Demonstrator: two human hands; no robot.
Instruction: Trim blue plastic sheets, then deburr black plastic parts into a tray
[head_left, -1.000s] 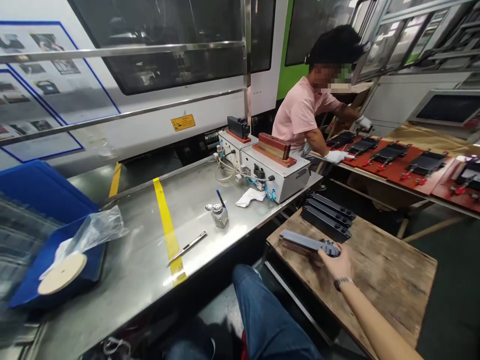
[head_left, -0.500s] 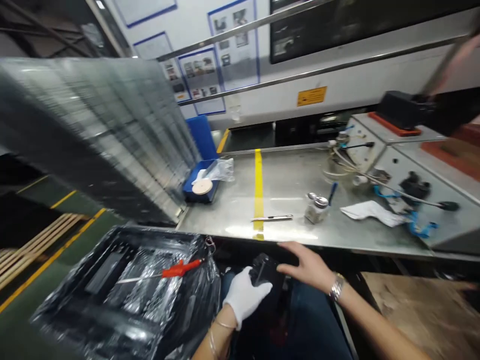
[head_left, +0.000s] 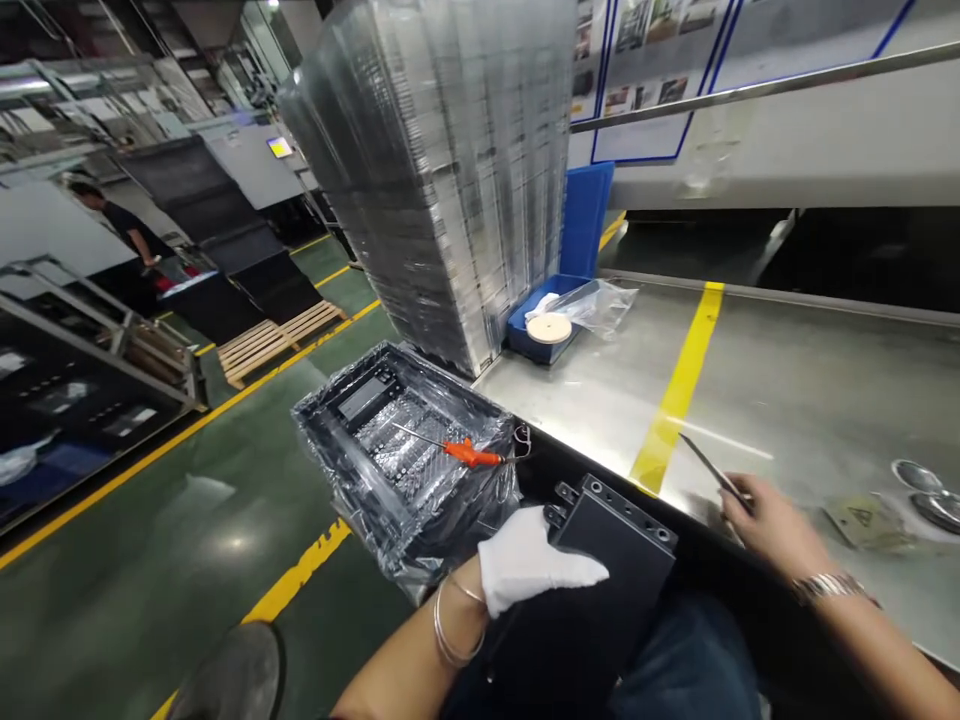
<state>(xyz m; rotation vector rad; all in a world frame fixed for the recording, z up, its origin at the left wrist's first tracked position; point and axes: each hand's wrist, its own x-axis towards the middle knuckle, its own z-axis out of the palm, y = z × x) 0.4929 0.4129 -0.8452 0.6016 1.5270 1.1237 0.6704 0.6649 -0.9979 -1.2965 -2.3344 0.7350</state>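
A black rectangular metal case (head_left: pixel 619 560) with screw holes along its top edge and small lugs at its left corner rests over my lap, tilted. My left hand (head_left: pixel 532 562), in a white glove, grips its left side with the thumb lying across the face. My bare right hand (head_left: pixel 776 525) is above the bench's front edge, closed around a slim metal knife (head_left: pixel 709 460). The blade points up and left, and the fingers partly cover the handle. The knife and the case are apart.
At left, an orange-handled air blow gun (head_left: pixel 471 453) lies across a plastic-wrapped black crate (head_left: pixel 360 475). Behind it rises a tall stack of clear trays (head_left: pixel 450 190). On the metal bench (head_left: pixel 810 350) are a blue bin (head_left: pixel 517 325) and a glass jar (head_left: pixel 866 522). A person (head_left: pixel 124 225) stands far left.
My right hand has moved from beside the case to the bench and picked up the knife. My left hand still holds the case, now more in view. The camera has turned left.
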